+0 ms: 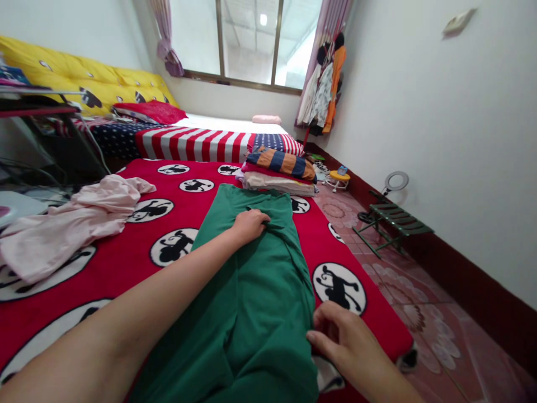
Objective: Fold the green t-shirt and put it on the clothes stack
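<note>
A long green garment (264, 291) lies lengthwise on the red blanket, creased along its right side and near the bottom. Which kind of garment it is, I cannot tell for sure. My left hand (250, 225) reaches across to its far part, with fingers bent down around a raised fold of the cloth. Beside the garment's right edge is my right hand (346, 333), its thumb and curled fingers apart and the thumb tip close to the cloth.
Beneath everything spreads a red blanket (176, 184) with black-and-white monkey figures. A folded clothes stack (279, 170) stands beyond the garment; a crumpled pink cloth (79, 224) lies left. On the tiled floor at right are a green folding stool (394, 218) and a yellow stool (339, 177).
</note>
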A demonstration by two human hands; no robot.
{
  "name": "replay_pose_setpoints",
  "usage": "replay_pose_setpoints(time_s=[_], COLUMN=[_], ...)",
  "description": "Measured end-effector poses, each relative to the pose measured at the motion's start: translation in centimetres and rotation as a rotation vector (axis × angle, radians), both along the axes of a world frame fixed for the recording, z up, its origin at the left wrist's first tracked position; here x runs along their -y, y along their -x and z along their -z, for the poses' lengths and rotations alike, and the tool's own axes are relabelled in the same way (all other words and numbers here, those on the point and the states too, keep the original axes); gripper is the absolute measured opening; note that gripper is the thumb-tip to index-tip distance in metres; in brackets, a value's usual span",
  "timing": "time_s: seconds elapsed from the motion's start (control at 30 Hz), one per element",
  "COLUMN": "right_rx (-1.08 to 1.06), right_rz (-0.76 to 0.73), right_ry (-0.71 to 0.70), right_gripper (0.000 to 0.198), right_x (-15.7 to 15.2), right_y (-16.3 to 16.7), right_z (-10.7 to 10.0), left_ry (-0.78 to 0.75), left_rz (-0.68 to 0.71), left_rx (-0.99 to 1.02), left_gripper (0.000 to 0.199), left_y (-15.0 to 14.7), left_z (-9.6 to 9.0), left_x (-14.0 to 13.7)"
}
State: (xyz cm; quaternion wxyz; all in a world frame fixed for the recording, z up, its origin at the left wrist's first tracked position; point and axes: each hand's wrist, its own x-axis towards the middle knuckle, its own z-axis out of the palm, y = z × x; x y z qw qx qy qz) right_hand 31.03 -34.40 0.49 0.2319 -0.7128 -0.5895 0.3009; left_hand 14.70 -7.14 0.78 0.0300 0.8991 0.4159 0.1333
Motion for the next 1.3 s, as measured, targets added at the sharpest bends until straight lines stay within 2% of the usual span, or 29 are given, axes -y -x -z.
replay_pose_setpoints(time_s=[0.07, 0.13, 0.2, 0.27, 0.33, 0.4, 0.47, 0.57, 0.63, 0.7, 0.77, 0.87, 0.93, 1.0, 1.07, 1.17, 1.23, 1.3], right_rx=[-0.226, -0.538, -0.854, -1.050, -1.112, -1.102, -1.033, -0.880, -0.755, -0.578, -0.420, -0.360, -0.328, -0.299, -0.287, -0.148, -0.007, 0.099], right_rz=[0.031, 0.124, 0.267, 0.390, 0.440, 0.432, 0.413, 0.379, 0.304, 0.146, -0.094, -0.496, -0.540, -0.424, -0.297, -0.172, -0.118, -0.113], right_ry=[-0.079, -0.133, -0.120, -0.069, -0.060, -0.107, -0.146, -0.147, -0.145, -0.160, -0.141, 0.007, 0.073, 0.070, -0.026, -0.273, -0.391, -0.448], right_gripper=[0.019, 0.029, 0.035, 0.035, 0.037, 0.047, 0.054, 0.049, 0.040, 0.028, 0.022, 0.024, 0.022, 0.018, 0.017, 0.019, 0.021, 0.025], right_x=[0.0, -0.1, -0.3, -0.5, -0.5, -0.4, 0.0, 0.6, 0.8, 0.7, 0.2, -1.3, -3.2, -6.2, -10.4, -18.2, -23.3, -27.5], right_y=[0.7, 1.2, 1.4, 1.4, 1.2, 0.8, 0.2, -0.6, -0.3, 0.9, 2.5, 4.5, 4.8, 4.0, 2.7, 0.7, 0.0, -0.1], right_z=[0.3, 0.5, 0.5, 0.6, 0.6, 0.4, -0.3, -2.2, -3.5, -4.4, -4.4, -3.7, -3.3, -3.4, -3.9, -4.5, -4.5, -4.0], left_ry=[0.005, 0.019, 0.042, 0.064, 0.079, 0.088, 0.089, 0.073, 0.067, 0.074, 0.090, 0.120, 0.133, 0.133, 0.126, 0.106, 0.103, 0.111], left_rz=[-0.013, -0.029, -0.044, -0.053, -0.049, -0.033, -0.020, -0.027, -0.045, -0.062, -0.079, -0.094, -0.096, -0.099, -0.101, -0.083, -0.049, -0.014], left_rx=[0.023, 0.057, 0.097, 0.139, 0.184, 0.236, 0.296, 0.386, 0.466, 0.553, 0.610, 0.621, 0.619, 0.625, 0.640, 0.660, 0.653, 0.636], left_gripper=[0.032, 0.032, 0.032, 0.031, 0.031, 0.029, 0.029, 0.029, 0.028, 0.027, 0.026, 0.030, 0.033, 0.033, 0.034, 0.036, 0.036, 0.037], left_y=[0.0, 0.1, 0.2, 0.4, 0.4, 0.4, 0.5, 0.7, 0.9, 1.3, 1.9, 3.1, 3.8, 4.4, 4.7, 4.7, 4.6, 4.6], left_z=[0.0, 0.1, 0.2, 0.4, 0.6, 0.6, 0.4, -0.9, -2.0, -3.0, -3.3, -2.4, -1.2, 0.0, 1.0, 2.0, 2.3, 2.5], left_x=[-0.1, -0.3, -0.6, -0.8, -0.9, -1.0, -1.3, -2.0, -2.6, -3.1, -3.4, -3.4, -3.2, -3.0, -2.6, -2.2, -2.0, -1.9])
